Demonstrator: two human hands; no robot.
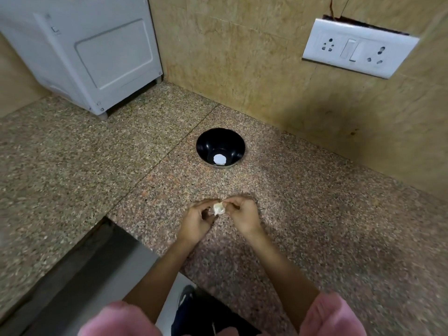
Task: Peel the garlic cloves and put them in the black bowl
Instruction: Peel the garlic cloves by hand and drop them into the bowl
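The garlic clove [219, 209] is held between both hands, over the speckled tabletop [315, 214]. The left hand [196, 220] and the right hand [244, 214] each pinch it with curled fingers. The black bowl [208, 142] stands farther back on the tabletop, apart from the hands. A small white thing [219, 159] lies in the bowl.

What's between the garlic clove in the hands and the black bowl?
Only bare granite counter, per the head view. The left hand and right hand pinch the garlic clove short of the black bowl.
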